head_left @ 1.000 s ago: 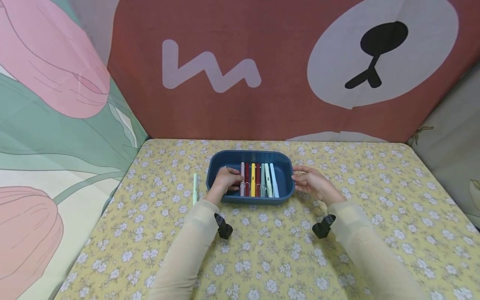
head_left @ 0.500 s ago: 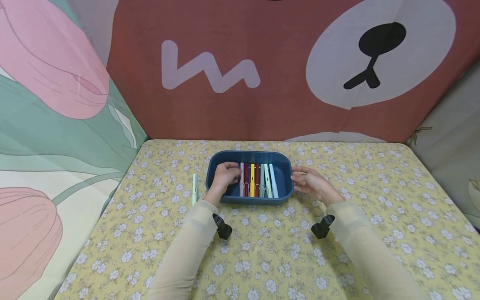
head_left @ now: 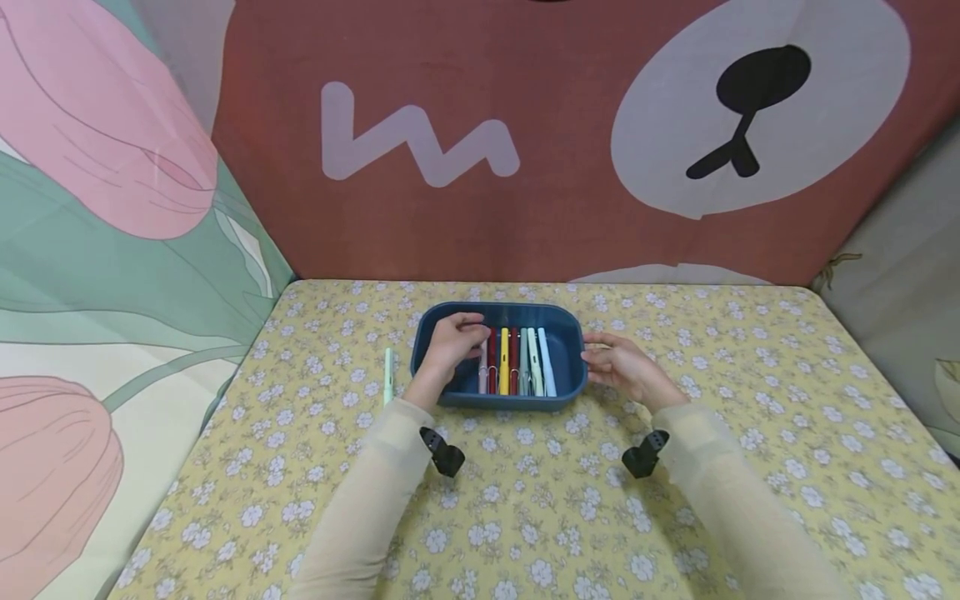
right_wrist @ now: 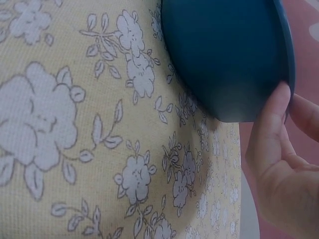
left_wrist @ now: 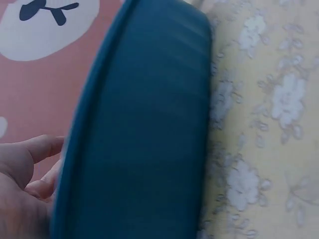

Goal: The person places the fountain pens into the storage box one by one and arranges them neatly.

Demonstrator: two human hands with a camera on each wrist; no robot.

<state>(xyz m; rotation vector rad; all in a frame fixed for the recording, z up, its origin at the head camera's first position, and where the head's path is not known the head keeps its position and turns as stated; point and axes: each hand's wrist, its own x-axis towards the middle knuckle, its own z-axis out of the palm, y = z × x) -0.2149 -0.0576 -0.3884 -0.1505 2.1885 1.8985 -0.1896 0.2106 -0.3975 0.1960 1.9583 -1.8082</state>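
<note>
A dark blue rectangular box sits on the table, with several slim capped pens lined up inside. My left hand reaches over its left side, fingertips at the upper end of the mauve pen, the leftmost of the row. Box wall hides those fingertips in the left wrist view, where relaxed fingers show. On the right, my right hand pinches the box's edge, thumb against the outer wall and fingers at the rim. Outside the box on the left lies a pale green pen.
Inside the box, dark red, yellow, grey-green, pale green and light blue pens lie side by side. A yellow floral cloth covers the table. Behind stands a red-brown printed fabric wall.
My left hand has slid away from me along the mauve pen toward its top end. The right hand stays on the box's right edge, and the pens keep their places.
</note>
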